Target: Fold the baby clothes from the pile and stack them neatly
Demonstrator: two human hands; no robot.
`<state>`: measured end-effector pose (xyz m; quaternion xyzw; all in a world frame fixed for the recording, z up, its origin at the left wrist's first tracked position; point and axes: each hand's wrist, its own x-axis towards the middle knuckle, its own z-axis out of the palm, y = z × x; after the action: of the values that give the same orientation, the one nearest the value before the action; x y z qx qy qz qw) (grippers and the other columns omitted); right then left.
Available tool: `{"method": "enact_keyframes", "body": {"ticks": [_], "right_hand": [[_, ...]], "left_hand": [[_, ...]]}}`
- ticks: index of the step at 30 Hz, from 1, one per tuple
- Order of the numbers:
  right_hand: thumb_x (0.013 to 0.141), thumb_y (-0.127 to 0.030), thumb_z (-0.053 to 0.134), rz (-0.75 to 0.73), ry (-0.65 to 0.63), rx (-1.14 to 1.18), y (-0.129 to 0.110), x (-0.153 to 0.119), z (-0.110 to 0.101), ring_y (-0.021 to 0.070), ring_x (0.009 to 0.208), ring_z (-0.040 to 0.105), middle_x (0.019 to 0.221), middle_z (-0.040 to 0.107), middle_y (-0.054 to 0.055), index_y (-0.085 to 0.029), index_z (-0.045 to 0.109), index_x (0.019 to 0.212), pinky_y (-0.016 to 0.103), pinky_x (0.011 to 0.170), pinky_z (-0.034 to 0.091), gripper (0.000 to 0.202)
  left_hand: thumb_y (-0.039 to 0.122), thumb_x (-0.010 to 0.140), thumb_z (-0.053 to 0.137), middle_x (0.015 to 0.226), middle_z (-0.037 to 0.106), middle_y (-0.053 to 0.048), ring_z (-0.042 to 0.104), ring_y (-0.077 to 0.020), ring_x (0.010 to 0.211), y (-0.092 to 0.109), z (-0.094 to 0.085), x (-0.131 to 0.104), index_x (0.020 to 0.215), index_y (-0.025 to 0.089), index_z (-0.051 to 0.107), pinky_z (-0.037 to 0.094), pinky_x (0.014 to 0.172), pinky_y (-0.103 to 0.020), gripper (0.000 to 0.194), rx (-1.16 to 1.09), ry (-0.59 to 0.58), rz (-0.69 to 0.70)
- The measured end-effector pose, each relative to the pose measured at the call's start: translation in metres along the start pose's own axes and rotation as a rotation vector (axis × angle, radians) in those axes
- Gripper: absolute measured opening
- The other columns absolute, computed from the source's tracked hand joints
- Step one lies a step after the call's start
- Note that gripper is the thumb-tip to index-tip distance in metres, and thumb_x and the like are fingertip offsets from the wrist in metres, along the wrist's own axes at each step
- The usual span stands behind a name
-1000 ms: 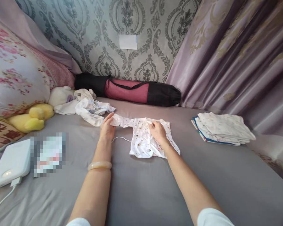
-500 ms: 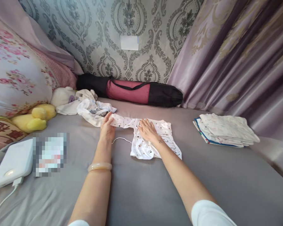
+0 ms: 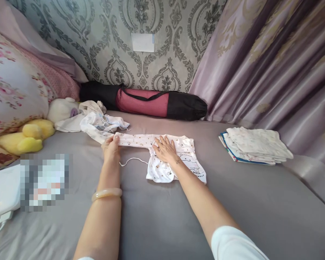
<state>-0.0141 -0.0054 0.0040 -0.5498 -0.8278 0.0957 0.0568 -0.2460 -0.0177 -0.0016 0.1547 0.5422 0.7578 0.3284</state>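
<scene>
A small white baby top [image 3: 162,169] with a scattered print and a line-drawn animal lies partly folded on the grey sheet. Its one sleeve stretches out to the left, and a thin white tie string trails below that sleeve. My left hand [image 3: 111,148] pinches the sleeve's end, thumb on top. Flat on the body of the top, fingers spread, rests my right hand [image 3: 165,150]. Just beyond my left hand is a crumpled heap of light baby clothes [image 3: 100,122], which meets the sleeve's end.
A stack of folded clothes [image 3: 257,144] lies at the right. Along the wall stretches a black and pink mat bag [image 3: 143,103]. At the left are a yellow plush toy [image 3: 29,135], a white plush [image 3: 61,110], a floral pillow [image 3: 11,86] and a white power bank [image 3: 5,191] with a cable.
My left hand has slid left along the sleeve to its end, and the sleeve now looks straighter. My right hand stays on the top. The camera view has shifted slightly.
</scene>
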Motion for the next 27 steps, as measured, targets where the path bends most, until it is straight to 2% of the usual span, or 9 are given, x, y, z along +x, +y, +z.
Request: {"method": "enact_keyframes", "body": {"ticks": [5,8,11,13,15,18,22,25,27], "right_hand": [[0.098,-0.052,0.018,0.002,0.016,0.005,-0.001,-0.002,0.003,0.0283,0.146,0.012,0.159,0.024,0.005,-0.026,0.031,0.150,0.053,0.114,0.007,0.059],[0.098,-0.052,0.020,0.008,0.008,0.037,-0.001,0.000,0.003,0.0283,0.146,0.010,0.159,0.023,0.005,-0.026,0.032,0.150,0.054,0.114,0.004,0.059],[0.097,-0.056,0.019,-0.018,-0.067,0.169,0.004,0.001,-0.009,0.0265,0.147,0.008,0.160,0.018,0.006,-0.025,0.028,0.151,0.054,0.115,0.002,0.063],[0.097,-0.056,0.013,-0.040,-0.091,0.301,0.015,-0.003,-0.022,0.0221,0.148,0.006,0.161,0.013,0.006,-0.024,0.019,0.154,0.050,0.117,0.004,0.065],[0.098,-0.052,0.012,-0.019,-0.034,0.361,0.030,-0.012,-0.036,0.0183,0.148,0.005,0.161,0.009,0.006,-0.022,0.013,0.154,0.045,0.118,0.004,0.064],[0.098,-0.043,0.025,0.113,0.067,0.231,0.059,-0.033,-0.048,0.0199,0.148,0.006,0.161,0.012,0.009,-0.016,0.021,0.152,0.044,0.118,0.000,0.061],[0.098,-0.039,0.027,0.312,0.036,0.128,0.089,-0.056,-0.037,0.0262,0.147,0.009,0.159,0.015,0.015,-0.008,0.025,0.150,0.045,0.117,0.010,0.061],[0.097,-0.041,0.028,0.323,-0.007,0.118,0.097,-0.060,-0.024,0.0280,0.147,0.010,0.159,0.016,0.015,-0.009,0.030,0.149,0.046,0.116,0.013,0.060],[0.098,-0.042,0.027,0.315,0.014,0.160,0.098,-0.058,-0.021,0.0279,0.147,0.012,0.159,0.018,0.014,-0.011,0.032,0.149,0.048,0.116,0.014,0.059]], "left_hand": [[0.022,0.073,0.063,0.064,0.057,0.001,0.057,-0.0137,0.056,0.002,-0.003,-0.005,0.093,0.012,0.065,0.058,0.067,-0.037,0.022,0.252,0.059,0.059],[0.022,0.074,0.063,0.066,0.058,0.000,0.059,-0.0157,0.060,0.006,0.000,-0.010,0.091,0.012,0.064,0.058,0.068,-0.039,0.020,0.246,0.043,0.049],[0.024,0.075,0.064,0.069,0.061,-0.002,0.061,-0.0161,0.063,0.008,0.003,-0.013,0.084,0.012,0.064,0.059,0.070,-0.039,0.014,0.191,-0.039,0.016],[0.024,0.075,0.064,0.069,0.062,-0.002,0.062,-0.0160,0.064,0.008,0.006,-0.014,0.080,0.013,0.064,0.059,0.070,-0.036,0.013,0.148,-0.090,-0.003],[0.024,0.073,0.066,0.068,0.062,-0.002,0.062,-0.0156,0.063,0.008,0.009,-0.015,0.079,0.013,0.065,0.058,0.067,-0.032,0.013,0.123,-0.122,-0.010],[0.026,0.069,0.070,0.064,0.062,-0.001,0.062,-0.0149,0.060,0.007,0.014,-0.018,0.079,0.013,0.066,0.055,0.062,-0.028,0.017,0.121,-0.126,0.000],[0.029,0.067,0.072,0.066,0.063,-0.002,0.062,-0.0144,0.061,0.010,0.023,-0.026,0.081,0.013,0.066,0.054,0.061,-0.027,0.022,0.111,-0.150,-0.019],[0.030,0.068,0.070,0.067,0.062,-0.002,0.061,-0.0142,0.062,0.013,0.031,-0.032,0.082,0.013,0.064,0.055,0.063,-0.030,0.022,0.121,-0.174,-0.038],[0.029,0.070,0.068,0.066,0.061,-0.001,0.061,-0.0144,0.063,0.015,0.037,-0.034,0.081,0.014,0.062,0.055,0.064,-0.031,0.019,0.139,-0.178,-0.036]]}}
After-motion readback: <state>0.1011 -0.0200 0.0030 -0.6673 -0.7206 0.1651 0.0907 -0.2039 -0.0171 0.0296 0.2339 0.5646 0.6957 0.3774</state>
